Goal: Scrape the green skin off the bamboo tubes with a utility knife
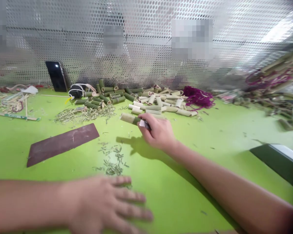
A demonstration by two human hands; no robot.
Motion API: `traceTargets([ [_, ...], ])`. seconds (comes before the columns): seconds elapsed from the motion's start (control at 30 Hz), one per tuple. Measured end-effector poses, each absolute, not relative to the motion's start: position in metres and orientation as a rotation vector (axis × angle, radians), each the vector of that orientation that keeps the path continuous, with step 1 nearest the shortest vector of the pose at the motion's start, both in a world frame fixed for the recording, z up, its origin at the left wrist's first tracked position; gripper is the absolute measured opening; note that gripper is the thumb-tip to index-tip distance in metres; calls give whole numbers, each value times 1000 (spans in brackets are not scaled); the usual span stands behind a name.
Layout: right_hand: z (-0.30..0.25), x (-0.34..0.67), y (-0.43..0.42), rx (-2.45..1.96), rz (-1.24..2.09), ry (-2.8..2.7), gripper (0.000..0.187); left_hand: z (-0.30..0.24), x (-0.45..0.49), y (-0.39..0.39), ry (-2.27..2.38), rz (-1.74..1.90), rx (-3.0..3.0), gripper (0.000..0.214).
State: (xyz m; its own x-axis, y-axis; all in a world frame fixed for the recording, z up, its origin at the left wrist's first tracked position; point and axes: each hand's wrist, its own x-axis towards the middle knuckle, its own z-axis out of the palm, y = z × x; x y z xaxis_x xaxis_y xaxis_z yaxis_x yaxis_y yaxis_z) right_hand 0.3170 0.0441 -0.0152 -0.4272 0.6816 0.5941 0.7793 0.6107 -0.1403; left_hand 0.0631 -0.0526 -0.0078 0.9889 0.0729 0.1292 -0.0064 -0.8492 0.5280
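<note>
One bamboo tube (128,118) is being pinched by the right hand (158,131), near a pile (146,97) of dozens. The left hand (104,204) is lying spread, blurred, on the table (210,136); a pale scrap (144,123) beside the tube is eluding identification.

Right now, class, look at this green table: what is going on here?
A person is at a green table. Their right hand grips a short bamboo tube in front of a pile of cut tubes. Something small and pale shows between its fingers; I cannot tell what it is. The left hand is open, fingers spread, low over the near side of the table. Shavings, a brown sheet and purple thread lie around.
</note>
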Motion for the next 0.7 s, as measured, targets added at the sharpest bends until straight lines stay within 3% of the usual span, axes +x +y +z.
traceTargets([
  [0.3, -7, 326, 46, -1131, -182, -1859, 25, -8, 79, 152, 609, -121, 3142, 55],
  [0.53, -15, 317, 40, -1082, -87, -2166, 27, 12, 49, 99, 974, 335, 3214, 38],
  [0.7, -11, 301, 33, -1367, 70, -2506, 27, 18, 3, 38, 1283, 588, 3006, 39],
])
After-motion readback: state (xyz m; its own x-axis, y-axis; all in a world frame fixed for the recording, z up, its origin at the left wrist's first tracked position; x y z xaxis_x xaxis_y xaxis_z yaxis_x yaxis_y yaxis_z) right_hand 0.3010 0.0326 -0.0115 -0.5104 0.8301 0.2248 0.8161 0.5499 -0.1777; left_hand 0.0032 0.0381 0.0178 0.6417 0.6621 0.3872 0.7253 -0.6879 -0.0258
